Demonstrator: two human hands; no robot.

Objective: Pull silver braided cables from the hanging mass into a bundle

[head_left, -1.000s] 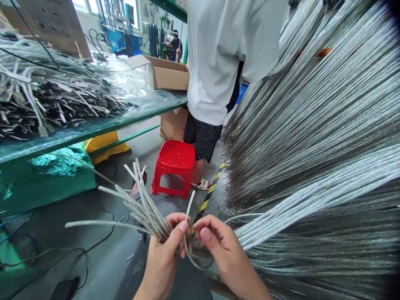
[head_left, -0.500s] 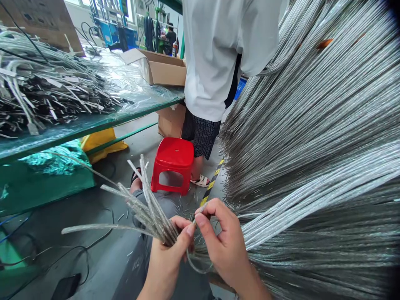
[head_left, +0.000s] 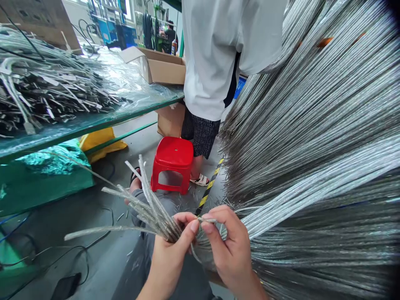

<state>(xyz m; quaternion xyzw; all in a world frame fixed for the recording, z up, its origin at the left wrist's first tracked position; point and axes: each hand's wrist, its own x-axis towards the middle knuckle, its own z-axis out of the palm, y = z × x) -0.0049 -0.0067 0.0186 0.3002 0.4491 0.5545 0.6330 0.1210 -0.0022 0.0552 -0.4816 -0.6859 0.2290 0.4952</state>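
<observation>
A bundle of silvery clear-sheathed cables fans out to the upper left from my left hand, whose fingers are wrapped round it. Between that hand's thumb and index finger is one cable's short end. My right hand pinches the same cable end, which points right, the fingertips of both hands nearly touching. Part of this cable loops down below the hands. Behind my right hand, long pale cables run off to the right.
A person in a white shirt stands ahead by a red stool. At left, a bench bears a cable pile and an open carton. Large stacks of cables fill the right. Cords lie on the floor.
My right hand has moved slightly right and down. The pinched cable end has swung from pointing up and right to lying nearly level. The bundle has shifted slightly right.
</observation>
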